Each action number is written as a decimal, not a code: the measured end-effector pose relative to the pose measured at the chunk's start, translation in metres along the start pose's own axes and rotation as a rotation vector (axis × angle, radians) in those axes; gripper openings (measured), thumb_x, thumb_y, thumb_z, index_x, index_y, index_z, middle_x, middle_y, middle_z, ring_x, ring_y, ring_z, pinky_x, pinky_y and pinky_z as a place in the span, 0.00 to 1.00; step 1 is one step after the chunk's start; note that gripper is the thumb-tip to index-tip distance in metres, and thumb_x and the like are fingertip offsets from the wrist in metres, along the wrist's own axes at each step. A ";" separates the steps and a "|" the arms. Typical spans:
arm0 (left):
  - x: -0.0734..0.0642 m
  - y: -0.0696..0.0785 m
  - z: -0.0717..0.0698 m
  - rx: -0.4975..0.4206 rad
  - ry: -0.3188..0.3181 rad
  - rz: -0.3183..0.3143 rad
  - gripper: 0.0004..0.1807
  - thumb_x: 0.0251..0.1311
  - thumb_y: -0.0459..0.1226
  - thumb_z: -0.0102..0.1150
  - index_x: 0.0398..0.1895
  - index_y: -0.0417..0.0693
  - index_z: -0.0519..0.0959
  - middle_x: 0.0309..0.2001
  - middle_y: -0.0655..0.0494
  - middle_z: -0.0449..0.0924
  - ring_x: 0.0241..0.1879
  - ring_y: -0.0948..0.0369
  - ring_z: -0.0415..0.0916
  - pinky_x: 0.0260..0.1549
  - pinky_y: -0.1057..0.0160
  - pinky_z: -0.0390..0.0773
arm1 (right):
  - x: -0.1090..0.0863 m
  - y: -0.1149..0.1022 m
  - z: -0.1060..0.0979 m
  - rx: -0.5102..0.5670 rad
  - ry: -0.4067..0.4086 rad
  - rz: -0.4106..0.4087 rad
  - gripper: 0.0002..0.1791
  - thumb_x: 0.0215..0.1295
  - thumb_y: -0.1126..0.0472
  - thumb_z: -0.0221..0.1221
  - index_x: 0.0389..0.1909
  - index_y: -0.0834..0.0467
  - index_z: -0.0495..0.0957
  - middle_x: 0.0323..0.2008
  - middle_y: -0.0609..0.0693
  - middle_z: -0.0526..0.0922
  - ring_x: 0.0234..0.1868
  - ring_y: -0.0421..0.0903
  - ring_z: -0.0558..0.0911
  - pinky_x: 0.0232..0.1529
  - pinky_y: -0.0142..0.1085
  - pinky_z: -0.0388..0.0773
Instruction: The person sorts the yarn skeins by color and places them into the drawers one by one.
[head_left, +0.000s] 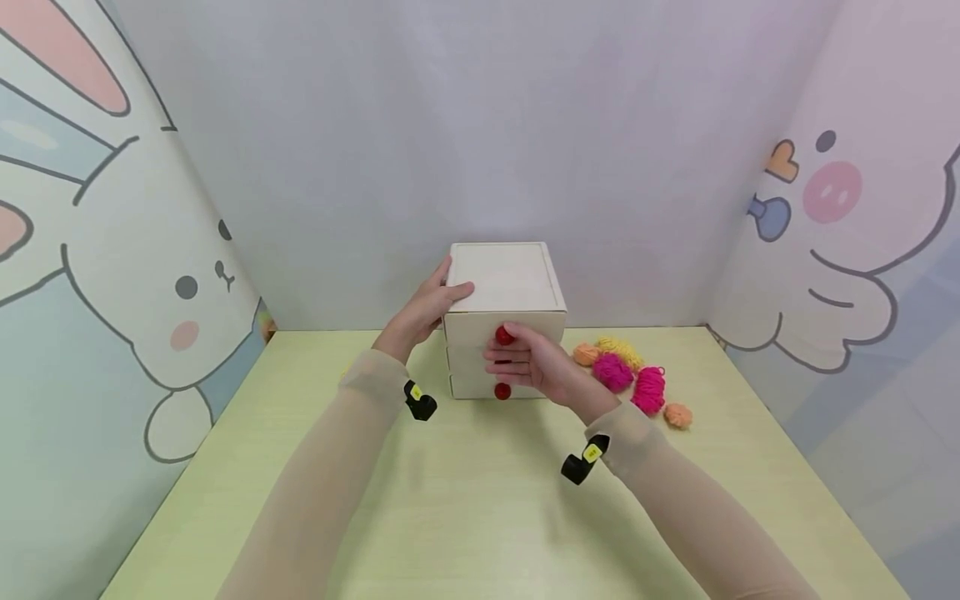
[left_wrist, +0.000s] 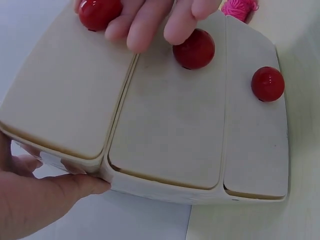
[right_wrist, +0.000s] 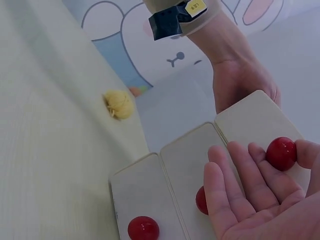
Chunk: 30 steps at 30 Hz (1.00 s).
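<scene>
A small white drawer box [head_left: 510,279] stands at the back of the table, its three drawer fronts each bearing a round red knob. My left hand [head_left: 426,310] grips the box's left side, thumb over the top edge. At the top drawer [left_wrist: 62,85], my right hand [head_left: 543,365] pinches the upper knob [right_wrist: 281,154] between thumb and index finger. Its other fingers extend across the front, partly covering the middle knob [left_wrist: 195,49]. The bottom knob [left_wrist: 268,84] is uncovered. All three fronts look flush with the box.
Right of the box lie several yarn bundles: yellow [head_left: 621,352], magenta [head_left: 612,372], pink [head_left: 649,391] and orange [head_left: 678,416]. Another yellow yarn bundle [right_wrist: 119,104] sits on the left, mostly hidden by the left arm in the head view. A pale wall [head_left: 487,125] rises behind the box.
</scene>
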<state>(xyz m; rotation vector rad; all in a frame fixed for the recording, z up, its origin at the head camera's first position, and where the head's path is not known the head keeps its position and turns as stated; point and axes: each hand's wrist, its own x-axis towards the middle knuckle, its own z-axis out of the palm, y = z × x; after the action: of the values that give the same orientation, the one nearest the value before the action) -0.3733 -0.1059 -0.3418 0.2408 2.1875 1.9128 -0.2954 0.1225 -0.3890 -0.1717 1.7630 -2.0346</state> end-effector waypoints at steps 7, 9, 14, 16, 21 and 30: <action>0.001 -0.001 0.000 0.007 0.012 -0.002 0.50 0.76 0.47 0.61 0.89 0.70 0.39 0.88 0.50 0.38 0.82 0.44 0.51 0.74 0.38 0.62 | -0.008 0.002 0.003 -0.005 -0.005 0.013 0.30 0.82 0.40 0.52 0.60 0.64 0.80 0.56 0.58 0.89 0.54 0.52 0.90 0.63 0.47 0.81; 0.002 -0.002 0.000 0.007 0.018 -0.005 0.49 0.76 0.47 0.61 0.89 0.70 0.40 0.88 0.50 0.39 0.82 0.44 0.51 0.74 0.38 0.62 | -0.011 0.003 0.004 -0.005 -0.006 0.021 0.29 0.82 0.40 0.52 0.59 0.63 0.80 0.55 0.57 0.90 0.53 0.52 0.90 0.63 0.48 0.81; 0.005 -0.004 0.002 0.009 0.016 0.003 0.48 0.77 0.46 0.60 0.88 0.71 0.40 0.88 0.49 0.40 0.82 0.43 0.52 0.74 0.37 0.62 | -0.018 0.006 0.004 -0.008 -0.018 0.011 0.26 0.82 0.41 0.52 0.56 0.61 0.79 0.53 0.56 0.90 0.52 0.53 0.90 0.61 0.48 0.82; 0.004 -0.003 0.002 0.007 0.014 0.009 0.49 0.77 0.46 0.60 0.88 0.71 0.40 0.88 0.49 0.40 0.81 0.43 0.53 0.73 0.36 0.63 | -0.021 0.006 0.005 -0.008 -0.020 0.008 0.25 0.82 0.41 0.53 0.55 0.60 0.78 0.53 0.56 0.90 0.53 0.53 0.90 0.61 0.48 0.83; 0.002 -0.002 0.003 -0.001 0.013 0.009 0.49 0.77 0.46 0.60 0.89 0.70 0.39 0.88 0.50 0.39 0.82 0.43 0.52 0.73 0.37 0.65 | -0.028 0.009 0.007 -0.020 -0.029 0.014 0.27 0.82 0.41 0.52 0.58 0.61 0.78 0.53 0.56 0.90 0.54 0.54 0.90 0.60 0.47 0.83; 0.001 -0.001 0.003 -0.008 0.010 0.018 0.49 0.77 0.45 0.60 0.89 0.71 0.40 0.88 0.52 0.39 0.82 0.46 0.52 0.73 0.38 0.65 | -0.040 0.013 0.010 -0.048 -0.037 0.023 0.29 0.81 0.40 0.53 0.62 0.62 0.77 0.54 0.55 0.90 0.55 0.54 0.89 0.60 0.45 0.83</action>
<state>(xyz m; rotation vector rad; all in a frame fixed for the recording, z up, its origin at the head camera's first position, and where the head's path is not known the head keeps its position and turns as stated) -0.3734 -0.1031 -0.3432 0.2516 2.1910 1.9363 -0.2527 0.1285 -0.3925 -0.2020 1.7837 -1.9624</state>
